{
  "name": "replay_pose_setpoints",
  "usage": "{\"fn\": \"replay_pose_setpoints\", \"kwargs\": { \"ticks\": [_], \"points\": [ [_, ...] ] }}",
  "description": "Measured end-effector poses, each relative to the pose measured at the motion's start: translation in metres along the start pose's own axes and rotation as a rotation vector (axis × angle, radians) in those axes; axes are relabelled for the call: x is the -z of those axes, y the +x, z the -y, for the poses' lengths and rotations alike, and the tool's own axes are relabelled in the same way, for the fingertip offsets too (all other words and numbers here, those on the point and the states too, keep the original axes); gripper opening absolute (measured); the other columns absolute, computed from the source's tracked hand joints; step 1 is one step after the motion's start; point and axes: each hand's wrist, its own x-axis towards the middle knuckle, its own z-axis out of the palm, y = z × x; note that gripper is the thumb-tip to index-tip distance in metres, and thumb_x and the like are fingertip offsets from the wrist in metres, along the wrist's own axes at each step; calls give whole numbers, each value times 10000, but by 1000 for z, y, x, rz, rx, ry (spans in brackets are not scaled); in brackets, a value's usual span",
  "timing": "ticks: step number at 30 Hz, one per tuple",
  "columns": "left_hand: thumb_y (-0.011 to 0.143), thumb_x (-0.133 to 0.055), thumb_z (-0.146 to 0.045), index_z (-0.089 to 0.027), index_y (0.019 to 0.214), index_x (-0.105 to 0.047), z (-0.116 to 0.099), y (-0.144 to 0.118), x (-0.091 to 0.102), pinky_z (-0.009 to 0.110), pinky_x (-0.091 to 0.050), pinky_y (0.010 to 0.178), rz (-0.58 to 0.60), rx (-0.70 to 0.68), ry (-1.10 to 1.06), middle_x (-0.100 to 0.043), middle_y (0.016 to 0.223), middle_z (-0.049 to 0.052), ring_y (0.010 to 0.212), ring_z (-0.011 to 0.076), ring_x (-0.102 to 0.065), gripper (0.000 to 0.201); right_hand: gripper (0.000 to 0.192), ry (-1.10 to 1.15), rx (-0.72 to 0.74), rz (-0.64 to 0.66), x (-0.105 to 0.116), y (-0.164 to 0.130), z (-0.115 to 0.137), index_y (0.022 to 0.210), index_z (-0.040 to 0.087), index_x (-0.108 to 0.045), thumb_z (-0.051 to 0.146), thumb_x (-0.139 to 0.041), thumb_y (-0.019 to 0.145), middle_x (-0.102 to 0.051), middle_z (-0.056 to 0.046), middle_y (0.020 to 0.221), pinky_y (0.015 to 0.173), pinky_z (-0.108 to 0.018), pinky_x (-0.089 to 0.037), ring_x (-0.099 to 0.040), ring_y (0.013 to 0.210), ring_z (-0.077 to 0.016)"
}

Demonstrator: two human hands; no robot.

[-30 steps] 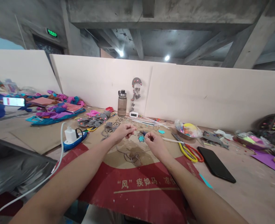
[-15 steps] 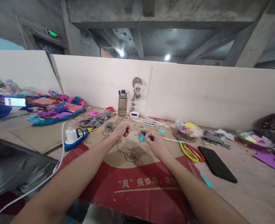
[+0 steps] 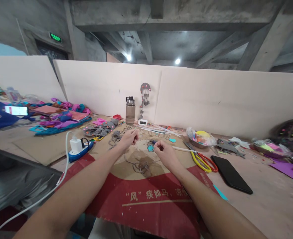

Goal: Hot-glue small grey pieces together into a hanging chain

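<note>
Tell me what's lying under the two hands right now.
Under the left hand and right hand lies a brown-and-red cardboard sheet, with a loose thread tangle on it. Anything pinched inside the closed fingers is hidden.

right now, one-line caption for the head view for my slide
Both hands, left hand and right hand, pinch small craft pieces above red-printed cardboard near scissors.

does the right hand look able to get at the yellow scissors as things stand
Probably yes. The scissors lie flat on the table just beside the right hand, with only a thin white stick between them. The hand's fingers are curled closed, though; whether they pinch anything is unclear.
</note>
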Motion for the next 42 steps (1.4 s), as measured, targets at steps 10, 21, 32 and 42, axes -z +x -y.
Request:
{"fn": "replay_pose_setpoints", "kwargs": {
  "ticks": [10, 21, 32, 42],
  "points": [
    [852, -463, -381, -153, 637, -479, 10, 5, -1, 178, -253, 385, 17, 9, 20, -426, 476, -44, 370, 49, -361, 314, 103, 20, 4, -4, -1, 0, -1, 648, 194, -485, 284, -473, 698, -460, 31, 590, 555, -250, -312, -410, 575, -122],
    [873, -416, -223, -146, 728, -503, 5, 2, -3, 160, -267, 375, -61, 33, 65, -424, 474, -59, 371, 48, -376, 186, 93, 16, 16, -14, -1, 1, -1, 641, 192, -489, 268, -468, 690, -470, 29, 589, 560, -249, -320, -414, 573, -121],
    [711, -596, -139, -164, 731, -456, 3, 3, -5, 163, -288, 368, -82, 17, -6, -462, 532, -79, 381, 41, -392, 144, 107, 17, 36, -27, -1, 1, -3, 636, 191, -490, 280, -476, 695, -477, 29, 583, 555, -240, -319, -420, 563, -116],
    [664, -556, -100, -174, 684, -439, 10, 7, -3, 166, -282, 376, -82, -34, -34, -406, 475, -98, 354, 34, -352, 140, 96, -2, 12, -6, 0, 1, 1, 642, 192, -488, 273, -471, 689, -464, 29, 588, 556, -243, -317, -418, 573, -120]
  ]
}}
